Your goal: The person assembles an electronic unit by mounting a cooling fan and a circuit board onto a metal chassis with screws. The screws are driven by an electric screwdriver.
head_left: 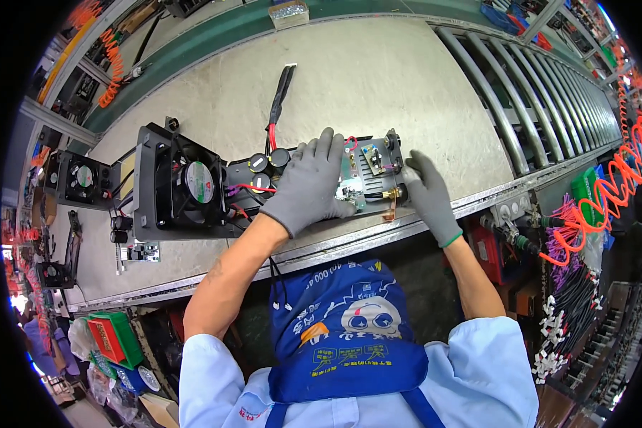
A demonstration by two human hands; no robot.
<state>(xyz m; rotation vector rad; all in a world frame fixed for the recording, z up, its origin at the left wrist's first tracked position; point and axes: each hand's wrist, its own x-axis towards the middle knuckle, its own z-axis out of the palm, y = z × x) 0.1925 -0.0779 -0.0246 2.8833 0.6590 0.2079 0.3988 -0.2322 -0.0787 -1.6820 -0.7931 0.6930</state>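
A long black metal chassis (182, 230) lies along the bench's near edge. A black cooling fan (198, 182) stands upright in its left part, and several round black capacitors (258, 163) sit to the fan's right. My left hand (307, 182), in a grey glove, rests over the middle of the chassis with fingers stretched out and hides what is under it. A small circuit board (372, 160) shows right of that hand. My right hand (429, 196), also gloved, is at the chassis's right end beside a black round fitting (401, 192); its fingers are extended and hold nothing visible.
A black-sleeved cable (282, 96) runs from the chassis onto the metal bench top (214, 96). Another fan unit (84, 180) stands at left. A roller conveyor (542, 100) adjoins at right. An orange coiled air hose (620, 192) and bundled wires (571, 307) hang near my right.
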